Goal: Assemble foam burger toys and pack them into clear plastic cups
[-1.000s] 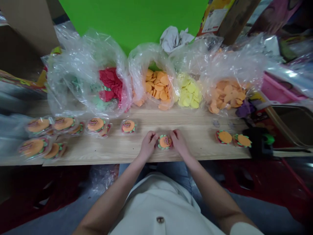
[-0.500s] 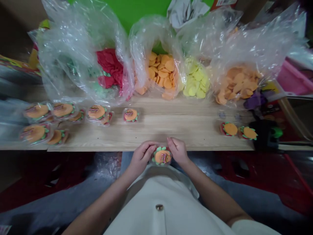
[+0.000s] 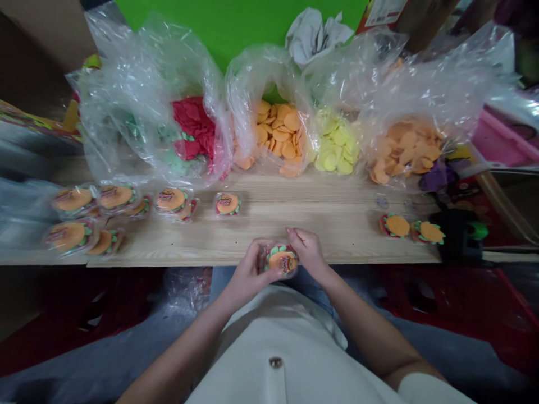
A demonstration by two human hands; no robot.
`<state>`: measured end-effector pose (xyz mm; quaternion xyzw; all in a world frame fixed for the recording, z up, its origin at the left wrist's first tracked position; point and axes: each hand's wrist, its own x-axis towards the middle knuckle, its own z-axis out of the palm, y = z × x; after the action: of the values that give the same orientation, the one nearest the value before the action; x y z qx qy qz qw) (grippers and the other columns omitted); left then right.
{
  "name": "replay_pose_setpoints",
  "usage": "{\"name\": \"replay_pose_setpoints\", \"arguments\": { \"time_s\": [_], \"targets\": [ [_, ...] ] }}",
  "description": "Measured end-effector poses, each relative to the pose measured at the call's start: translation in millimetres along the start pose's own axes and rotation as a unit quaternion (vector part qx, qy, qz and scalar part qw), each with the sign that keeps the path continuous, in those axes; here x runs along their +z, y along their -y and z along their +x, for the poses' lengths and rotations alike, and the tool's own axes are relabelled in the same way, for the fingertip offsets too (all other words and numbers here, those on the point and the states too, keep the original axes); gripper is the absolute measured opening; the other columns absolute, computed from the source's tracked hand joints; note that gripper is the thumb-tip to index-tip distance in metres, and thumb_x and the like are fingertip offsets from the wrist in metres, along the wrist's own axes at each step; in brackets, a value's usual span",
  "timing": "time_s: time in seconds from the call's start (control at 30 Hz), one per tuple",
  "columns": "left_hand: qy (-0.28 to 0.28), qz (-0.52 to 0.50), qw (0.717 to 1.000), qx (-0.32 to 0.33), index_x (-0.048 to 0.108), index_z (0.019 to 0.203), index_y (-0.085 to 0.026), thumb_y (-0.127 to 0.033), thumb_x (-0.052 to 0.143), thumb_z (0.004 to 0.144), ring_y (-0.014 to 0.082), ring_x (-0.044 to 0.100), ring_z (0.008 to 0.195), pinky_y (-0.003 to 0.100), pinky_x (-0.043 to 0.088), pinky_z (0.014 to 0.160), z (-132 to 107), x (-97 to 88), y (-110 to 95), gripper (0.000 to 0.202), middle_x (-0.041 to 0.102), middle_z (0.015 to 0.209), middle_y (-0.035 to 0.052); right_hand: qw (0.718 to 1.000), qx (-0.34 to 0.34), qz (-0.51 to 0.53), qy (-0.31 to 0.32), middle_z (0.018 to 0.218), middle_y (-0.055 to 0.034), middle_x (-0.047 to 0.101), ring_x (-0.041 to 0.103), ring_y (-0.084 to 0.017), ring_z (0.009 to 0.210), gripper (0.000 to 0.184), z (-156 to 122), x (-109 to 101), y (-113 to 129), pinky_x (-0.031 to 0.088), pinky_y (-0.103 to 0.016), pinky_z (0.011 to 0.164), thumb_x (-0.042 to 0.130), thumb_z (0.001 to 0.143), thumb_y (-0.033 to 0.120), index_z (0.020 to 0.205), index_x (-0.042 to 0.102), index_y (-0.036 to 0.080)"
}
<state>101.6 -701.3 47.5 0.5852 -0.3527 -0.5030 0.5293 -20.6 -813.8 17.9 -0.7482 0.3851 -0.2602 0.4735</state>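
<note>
At the table's front edge, close to my body, is a small clear plastic box [image 3: 281, 260] holding a toy burger with an orange bun, green frill and a printed sticker. My left hand [image 3: 253, 270] grips its left side, thumb across the front and fingers behind. Against the right edge of the box my right hand [image 3: 310, 253] is closed, fingertips together at the upper right corner; what exactly they pinch there is hard to see. Further up the table stands another boxed burger [image 3: 228, 204]. Two burgers without lids [image 3: 397, 225] lie to the right.
Several boxed burgers [image 3: 71, 235] are stacked at left. Along the back stand open plastic bags with red pieces [image 3: 196, 126], orange discs [image 3: 280, 132], yellow pieces [image 3: 337, 143] and pale orange pieces [image 3: 408, 148]. A black device [image 3: 457, 233] and a pink bin [image 3: 505, 134] are at right.
My left hand has shifted its grip, its thumb now lying across the front of the box. My right fingertips have moved slightly up along the right edge. The view has tilted a little.
</note>
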Motion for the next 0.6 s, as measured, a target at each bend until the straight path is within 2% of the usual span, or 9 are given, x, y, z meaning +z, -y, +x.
{"name": "replay_pose_setpoints", "arguments": {
  "time_s": [0.1,0.17,0.3,0.43,0.6],
  "targets": [
    [-0.072,0.008,0.997,0.004,0.048,0.100,-0.020,-0.030,0.069,0.067,0.0150,0.055,0.084,0.027,0.044,0.076,3.0,9.9,2.3,0.040,0.056,0.096,0.0026,0.999,0.011,-0.004,-0.037,0.048,0.0057,0.031,0.031,-0.008,0.047,0.043,5.6,5.7,3.8,0.026,-0.023,0.049,0.038,0.086,0.046,0.051,0.035,0.020],
    [-0.124,0.028,0.992,0.023,0.048,0.098,-0.020,-0.029,0.068,0.067,0.0135,0.054,0.083,0.025,0.044,0.075,6.8,16.4,4.4,0.038,0.055,0.093,0.0016,0.995,0.032,0.014,-0.090,0.049,0.0059,0.032,0.031,-0.008,0.047,0.042,8.9,10.9,4.5,0.026,-0.023,0.049,0.038,0.086,0.047,0.053,0.036,0.020],
    [-0.180,0.033,0.982,0.047,0.046,0.098,-0.020,-0.028,0.066,0.070,0.0126,0.054,0.083,0.024,0.043,0.075,14.1,25.3,7.3,0.035,0.053,0.091,0.0006,0.978,0.099,0.063,-0.175,0.050,0.0050,0.038,0.036,-0.009,0.049,0.042,6.1,22.1,0.7,0.029,-0.022,0.049,0.032,0.087,0.048,0.057,0.040,0.020],
    [-0.229,0.026,0.971,0.062,0.043,0.100,-0.021,-0.027,0.066,0.071,0.0129,0.054,0.087,0.025,0.043,0.078,19.8,28.6,8.3,0.037,0.052,0.095,0.0012,0.968,0.144,0.098,-0.181,0.054,0.0034,0.044,0.039,-0.011,0.051,0.042,-6.6,31.8,-2.2,0.032,-0.022,0.049,0.030,0.087,0.048,0.060,0.043,0.020],
    [-0.241,0.023,0.967,0.081,0.042,0.101,-0.022,-0.026,0.064,0.072,0.0131,0.053,0.089,0.026,0.043,0.080,23.8,32.4,7.0,0.037,0.049,0.097,0.0020,0.957,0.164,0.140,-0.194,0.054,0.0038,0.045,0.040,-0.010,0.050,0.041,-8.0,35.3,1.3,0.034,-0.022,0.048,0.032,0.086,0.051,0.062,0.044,0.020]
  ]
}}
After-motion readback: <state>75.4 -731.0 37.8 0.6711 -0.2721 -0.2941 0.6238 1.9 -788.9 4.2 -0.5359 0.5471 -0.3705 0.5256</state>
